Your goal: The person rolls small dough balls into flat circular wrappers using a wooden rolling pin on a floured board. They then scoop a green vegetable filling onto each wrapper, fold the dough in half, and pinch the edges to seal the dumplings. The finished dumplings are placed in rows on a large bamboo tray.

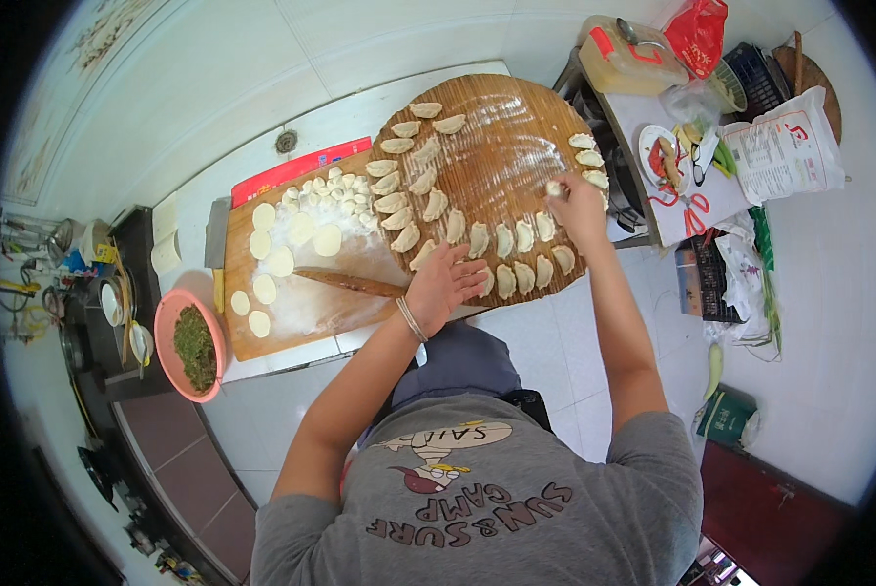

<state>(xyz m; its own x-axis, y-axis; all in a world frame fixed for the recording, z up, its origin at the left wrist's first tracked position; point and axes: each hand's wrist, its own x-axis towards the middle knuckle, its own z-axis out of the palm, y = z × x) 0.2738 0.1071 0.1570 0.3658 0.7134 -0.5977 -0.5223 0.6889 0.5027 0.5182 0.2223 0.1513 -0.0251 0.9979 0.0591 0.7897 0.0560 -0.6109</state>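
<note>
At the right side of the round wooden board (516, 127), my right hand (583, 207) pinches a dumpling (554, 188) just above the surface. My left hand (443, 285) is spread with nothing in it, by the board's near-left edge, partly covering a dumpling there. Folded dumplings (435, 204) line the board's left, near and right sides in rows. Left of my left hand, a wooden rolling pin (345, 281) lies on the floured rectangular board (311, 327). Several round wrappers (280, 261) and a cluster of small dough pieces (340, 190) rest on that board.
A pink bowl of green filling (167, 327) stands at the left, with a cleaver (216, 234) beside the rectangular board. On the right side table are red-handled scissors (694, 210), a plate of food (651, 146), a lidded container (624, 63) and a white sack (790, 146).
</note>
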